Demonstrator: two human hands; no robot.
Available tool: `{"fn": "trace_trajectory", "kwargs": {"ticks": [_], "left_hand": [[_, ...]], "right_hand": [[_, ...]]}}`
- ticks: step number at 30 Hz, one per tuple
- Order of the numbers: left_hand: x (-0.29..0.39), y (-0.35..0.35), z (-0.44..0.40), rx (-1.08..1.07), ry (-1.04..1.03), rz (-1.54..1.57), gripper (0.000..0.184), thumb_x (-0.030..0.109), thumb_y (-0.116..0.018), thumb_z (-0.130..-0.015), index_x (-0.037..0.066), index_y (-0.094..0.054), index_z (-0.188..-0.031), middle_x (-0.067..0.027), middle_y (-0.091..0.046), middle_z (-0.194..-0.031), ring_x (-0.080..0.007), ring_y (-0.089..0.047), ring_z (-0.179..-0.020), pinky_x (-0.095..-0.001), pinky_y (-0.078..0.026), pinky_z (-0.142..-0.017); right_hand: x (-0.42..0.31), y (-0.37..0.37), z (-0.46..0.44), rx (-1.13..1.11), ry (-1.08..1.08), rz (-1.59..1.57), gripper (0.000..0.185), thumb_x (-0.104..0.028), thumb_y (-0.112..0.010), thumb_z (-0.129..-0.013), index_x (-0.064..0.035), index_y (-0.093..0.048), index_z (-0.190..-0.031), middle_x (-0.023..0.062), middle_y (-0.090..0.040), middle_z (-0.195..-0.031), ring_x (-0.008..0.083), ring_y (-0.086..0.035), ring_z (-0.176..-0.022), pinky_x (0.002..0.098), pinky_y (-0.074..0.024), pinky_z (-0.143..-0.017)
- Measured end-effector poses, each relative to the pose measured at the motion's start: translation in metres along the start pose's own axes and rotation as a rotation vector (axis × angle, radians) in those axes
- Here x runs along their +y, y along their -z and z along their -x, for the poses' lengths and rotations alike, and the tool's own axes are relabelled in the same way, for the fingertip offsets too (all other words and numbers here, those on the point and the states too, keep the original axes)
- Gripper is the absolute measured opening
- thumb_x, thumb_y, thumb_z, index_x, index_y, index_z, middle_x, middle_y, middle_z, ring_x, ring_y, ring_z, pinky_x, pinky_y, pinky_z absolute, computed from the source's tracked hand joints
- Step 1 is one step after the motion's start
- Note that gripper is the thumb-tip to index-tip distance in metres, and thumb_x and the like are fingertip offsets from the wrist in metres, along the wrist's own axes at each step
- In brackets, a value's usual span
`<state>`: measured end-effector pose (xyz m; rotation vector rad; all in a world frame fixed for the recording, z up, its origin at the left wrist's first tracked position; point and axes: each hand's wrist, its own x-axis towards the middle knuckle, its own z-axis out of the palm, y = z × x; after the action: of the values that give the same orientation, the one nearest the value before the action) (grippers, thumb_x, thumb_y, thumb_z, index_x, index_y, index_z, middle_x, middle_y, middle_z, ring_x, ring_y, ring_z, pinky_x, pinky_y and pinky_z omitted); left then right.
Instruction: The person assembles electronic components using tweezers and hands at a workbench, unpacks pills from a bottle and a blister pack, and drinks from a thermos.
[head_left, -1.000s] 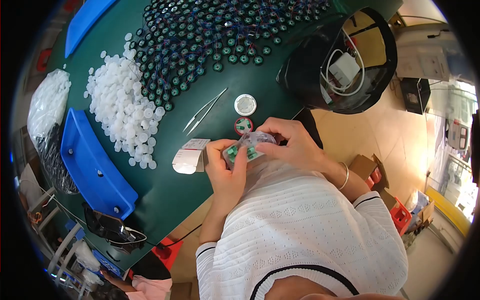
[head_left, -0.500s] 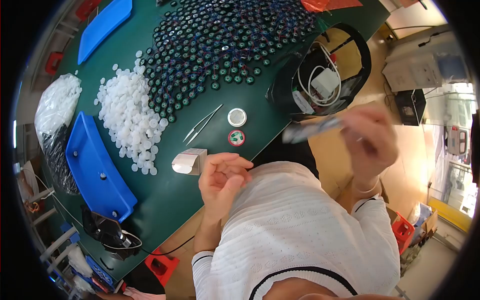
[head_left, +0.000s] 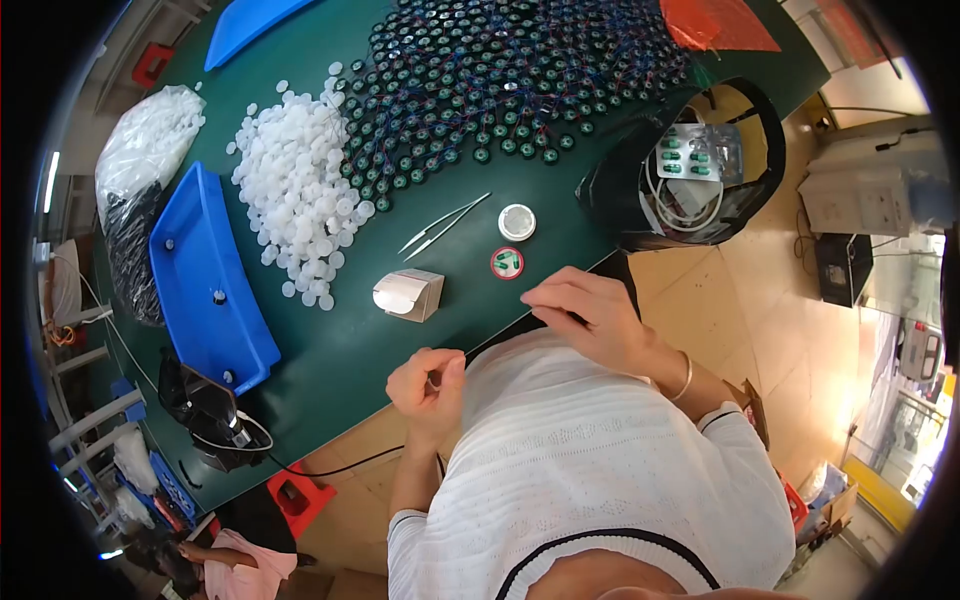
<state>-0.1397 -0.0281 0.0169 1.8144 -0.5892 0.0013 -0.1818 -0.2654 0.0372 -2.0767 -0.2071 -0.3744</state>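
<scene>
My left hand (head_left: 425,392) is at the table's front edge, fingers curled in with nothing visible in them, below a small white carton (head_left: 410,296). My right hand (head_left: 592,318) reaches in from the right, fingers stretched and thumb apart, holding nothing. Just beyond its fingertips lies a small red-rimmed round lid (head_left: 507,263) with green-and-white capsules in it. A round white container (head_left: 517,222) stands behind that, and metal tweezers (head_left: 445,226) lie to its left. A blister pack (head_left: 688,153) of green capsules rests in the mouth of a black bag (head_left: 628,190).
A heap of white plastic discs (head_left: 300,190) and a wide spread of small wired round parts (head_left: 480,85) cover the far table. Blue trays (head_left: 215,290), a filled plastic bag (head_left: 150,140) and a black device (head_left: 210,410) are at left. A person in pink (head_left: 245,565) sits lower left.
The blister pack has left my right hand and now lies in the black bag. My right hand has come left, toward the lid. My left hand's fingers have curled in. The view has shifted.
</scene>
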Motion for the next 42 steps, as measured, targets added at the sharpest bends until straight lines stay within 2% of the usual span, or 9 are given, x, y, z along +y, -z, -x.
{"fn": "trace_trajectory", "kwargs": {"ticks": [5,11,13,18,24,31,34,38,42], "left_hand": [[-0.010,-0.003,0.006,0.102,0.086,-0.148,0.016,0.000,-0.070,-0.078,0.003,-0.055,-0.072,-0.0033,-0.051,-0.058,-0.0107,-0.041,-0.046,-0.0235,-0.030,-0.043],[-0.028,0.006,0.012,0.269,0.171,-0.313,0.027,0.000,-0.070,-0.077,0.003,-0.043,-0.074,-0.0051,-0.042,-0.073,-0.0180,-0.040,-0.065,-0.0299,-0.035,-0.058],[-0.028,0.006,0.016,0.235,0.242,-0.321,0.025,0.000,-0.069,-0.078,0.003,-0.045,-0.075,-0.0058,-0.043,-0.074,-0.0191,-0.042,-0.067,-0.0308,-0.036,-0.060],[-0.025,-0.003,0.012,0.089,-0.059,-0.478,0.020,-0.001,-0.070,-0.075,0.003,-0.051,-0.077,-0.0101,-0.050,-0.075,-0.0261,-0.049,-0.071,-0.0346,-0.039,-0.062],[-0.028,-0.017,0.011,0.000,-0.088,-0.684,0.023,0.010,-0.072,-0.073,0.005,-0.049,-0.074,-0.0117,-0.050,-0.076,-0.0340,-0.048,-0.076,-0.0434,-0.038,-0.069],[-0.026,-0.024,0.014,-0.070,0.054,-0.882,0.022,0.022,-0.069,-0.079,0.008,-0.052,-0.075,-0.0179,-0.049,-0.078,-0.0429,-0.047,-0.078,-0.0521,-0.038,-0.071],[-0.024,-0.021,0.009,-0.130,0.010,-0.981,0.022,0.014,-0.069,-0.076,0.005,-0.049,-0.076,-0.0156,-0.049,-0.081,-0.0392,-0.050,-0.083,-0.0492,-0.039,-0.075],[-0.019,-0.022,0.014,-0.162,0.154,-1.009,0.028,0.019,-0.074,-0.069,0.008,-0.050,-0.077,-0.0157,-0.051,-0.089,-0.0390,-0.048,-0.083,-0.0479,-0.040,-0.073],[-0.012,-0.023,0.004,-0.174,0.114,-1.064,0.027,0.020,-0.074,-0.069,0.008,-0.051,-0.076,-0.0133,-0.052,-0.088,-0.0352,-0.050,-0.083,-0.0436,-0.041,-0.071]], "right_hand": [[0.016,-0.002,0.021,0.081,-0.176,0.103,0.015,-0.001,-0.067,-0.079,-0.0042,-0.065,-0.094,0.0078,-0.062,-0.082,0.0220,-0.060,-0.064,0.0303,-0.0488,-0.055],[0.014,0.079,0.065,0.306,-0.086,0.334,0.011,0.004,-0.066,-0.075,-0.0028,-0.064,-0.084,0.0087,-0.065,-0.077,0.0229,-0.061,-0.060,0.0285,-0.0484,-0.051],[0.035,0.108,0.084,0.622,-0.160,0.270,0.006,0.003,-0.059,-0.083,-0.0016,-0.062,-0.082,0.0055,-0.065,-0.075,0.0153,-0.060,-0.062,0.0243,-0.0462,-0.055],[0.089,0.227,0.057,0.970,-0.430,0.101,0.013,-0.010,-0.061,-0.091,0.0006,-0.062,-0.097,0.0009,-0.060,-0.082,0.0051,-0.054,-0.071,0.0201,-0.0444,-0.060],[0.238,0.378,-0.062,0.895,-0.394,0.351,0.043,-0.019,-0.069,-0.084,-0.0112,-0.054,-0.123,0.0077,-0.061,-0.097,0.0139,-0.061,-0.077,0.0282,-0.0509,-0.071],[0.378,0.497,-0.227,0.656,-0.531,0.817,0.093,-0.035,-0.074,-0.069,-0.0213,-0.023,-0.146,0.0309,-0.039,-0.131,0.0472,-0.053,-0.111,0.0477,-0.0474,-0.093],[0.395,0.511,-0.279,0.638,-0.615,0.871,0.094,-0.033,-0.074,-0.069,-0.0207,-0.022,-0.146,0.0325,-0.032,-0.138,0.0494,-0.048,-0.118,0.0499,-0.0458,-0.096],[0.484,0.548,-0.317,0.514,-0.072,1.002,0.054,-0.029,-0.074,-0.076,-0.0075,-0.056,-0.123,0.0186,-0.061,-0.113,0.0363,-0.060,-0.102,0.0431,-0.0486,-0.090],[0.568,0.603,-0.338,0.562,-0.226,1.050,0.047,-0.014,-0.067,-0.083,-0.0029,-0.052,-0.127,0.0175,-0.056,-0.126,0.0297,-0.057,-0.113,0.0368,-0.0459,-0.094]]}}
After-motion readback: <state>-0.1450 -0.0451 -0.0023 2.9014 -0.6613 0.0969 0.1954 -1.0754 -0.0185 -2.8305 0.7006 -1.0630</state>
